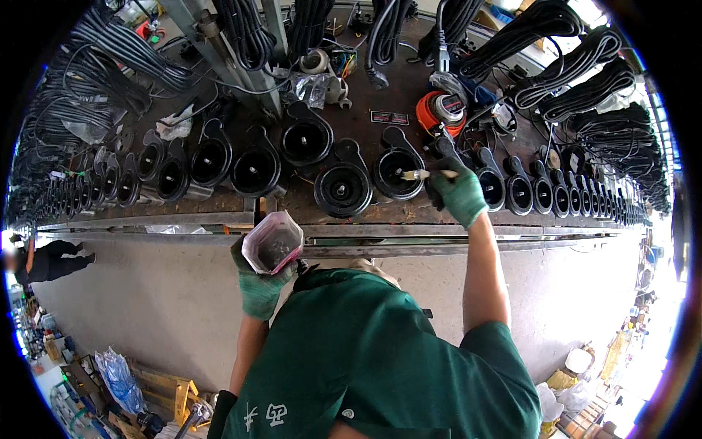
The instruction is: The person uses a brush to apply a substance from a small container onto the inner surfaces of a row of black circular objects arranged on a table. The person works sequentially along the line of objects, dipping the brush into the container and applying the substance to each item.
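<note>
My left hand [259, 287], in a green glove with a dark palm side, grips a translucent plastic container [280, 219] near the bench's front edge. Its mouth faces up, and a greyish substance seems to line the inside. My right hand [463, 194], gloved the same way, is closed round the handle of a small brush [415, 175]. The bristles point left into a round black pump-like housing [386, 162], close to its central metal shaft; contact is hard to make out. Just left of it stands another black housing [342, 189] with its round cavity facing me.
Rows of similar black housings [256, 172] line the bench [322, 212] on both sides. Coiled black cables [541, 29] lie behind them, beside an orange roll [433, 113] and a wrench [338, 94]. A metal post [241, 62] rises back left. Another person [51, 262] is far left.
</note>
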The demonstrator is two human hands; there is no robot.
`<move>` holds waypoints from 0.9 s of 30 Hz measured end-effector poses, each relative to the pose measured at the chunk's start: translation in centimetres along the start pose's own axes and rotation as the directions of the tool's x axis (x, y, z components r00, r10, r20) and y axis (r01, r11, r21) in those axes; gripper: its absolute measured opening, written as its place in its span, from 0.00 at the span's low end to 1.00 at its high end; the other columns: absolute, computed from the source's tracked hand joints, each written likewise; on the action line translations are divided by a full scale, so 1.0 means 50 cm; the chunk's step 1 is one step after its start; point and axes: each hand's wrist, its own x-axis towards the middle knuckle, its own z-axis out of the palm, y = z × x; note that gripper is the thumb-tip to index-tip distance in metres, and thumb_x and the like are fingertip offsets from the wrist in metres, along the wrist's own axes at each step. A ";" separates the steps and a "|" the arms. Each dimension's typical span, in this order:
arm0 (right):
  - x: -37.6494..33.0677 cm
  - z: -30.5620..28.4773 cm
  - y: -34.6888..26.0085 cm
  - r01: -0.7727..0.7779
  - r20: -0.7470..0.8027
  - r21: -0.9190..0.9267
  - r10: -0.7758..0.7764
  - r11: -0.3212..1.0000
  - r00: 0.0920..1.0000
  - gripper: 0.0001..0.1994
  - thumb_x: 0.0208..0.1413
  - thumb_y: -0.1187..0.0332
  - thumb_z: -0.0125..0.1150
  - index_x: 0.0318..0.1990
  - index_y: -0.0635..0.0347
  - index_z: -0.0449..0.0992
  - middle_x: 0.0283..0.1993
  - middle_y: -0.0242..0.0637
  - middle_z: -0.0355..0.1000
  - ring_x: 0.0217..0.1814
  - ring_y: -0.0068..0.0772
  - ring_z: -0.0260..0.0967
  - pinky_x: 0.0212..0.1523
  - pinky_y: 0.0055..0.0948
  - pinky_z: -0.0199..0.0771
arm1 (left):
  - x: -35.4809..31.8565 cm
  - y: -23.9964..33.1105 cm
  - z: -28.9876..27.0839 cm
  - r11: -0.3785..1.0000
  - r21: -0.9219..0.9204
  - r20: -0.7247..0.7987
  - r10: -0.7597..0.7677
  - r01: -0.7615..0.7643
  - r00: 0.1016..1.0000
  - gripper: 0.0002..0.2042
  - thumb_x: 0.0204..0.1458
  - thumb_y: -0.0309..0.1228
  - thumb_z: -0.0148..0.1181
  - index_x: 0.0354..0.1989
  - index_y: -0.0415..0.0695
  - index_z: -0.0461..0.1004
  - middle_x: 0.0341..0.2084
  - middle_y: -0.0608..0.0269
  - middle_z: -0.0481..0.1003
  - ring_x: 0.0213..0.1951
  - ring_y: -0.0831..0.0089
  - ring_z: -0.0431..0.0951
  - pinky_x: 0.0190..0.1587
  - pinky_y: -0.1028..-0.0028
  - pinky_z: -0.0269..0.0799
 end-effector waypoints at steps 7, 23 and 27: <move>0.086 0.045 0.014 0.144 0.089 -0.383 -0.119 0.912 0.989 0.10 0.61 0.67 0.66 0.45 0.62 0.76 0.31 0.33 0.76 0.28 0.23 0.69 0.31 0.28 0.72 | -0.004 -0.011 0.003 0.998 0.048 0.020 -0.044 0.043 0.999 0.38 0.38 0.24 0.78 0.61 0.40 0.65 0.52 0.57 0.74 0.52 0.67 0.77 0.56 0.66 0.74; 0.113 0.016 -0.067 0.299 0.442 -0.703 0.067 0.646 0.895 0.08 0.57 0.70 0.64 0.44 0.56 0.80 0.36 0.41 0.78 0.39 0.41 0.75 0.44 0.35 0.77 | -0.013 0.015 0.024 0.984 0.024 0.080 -0.178 0.177 0.981 0.47 0.35 0.24 0.81 0.64 0.45 0.55 0.59 0.58 0.66 0.60 0.64 0.70 0.62 0.63 0.70; 0.158 0.003 -0.017 0.552 0.596 -0.565 -0.160 0.613 0.787 0.09 0.55 0.76 0.63 0.42 0.56 0.82 0.43 0.41 0.78 0.48 0.43 0.75 0.52 0.34 0.75 | -0.028 0.016 0.057 0.994 0.003 0.039 -0.105 0.105 0.994 0.46 0.35 0.24 0.81 0.63 0.45 0.56 0.58 0.58 0.66 0.59 0.65 0.70 0.62 0.63 0.71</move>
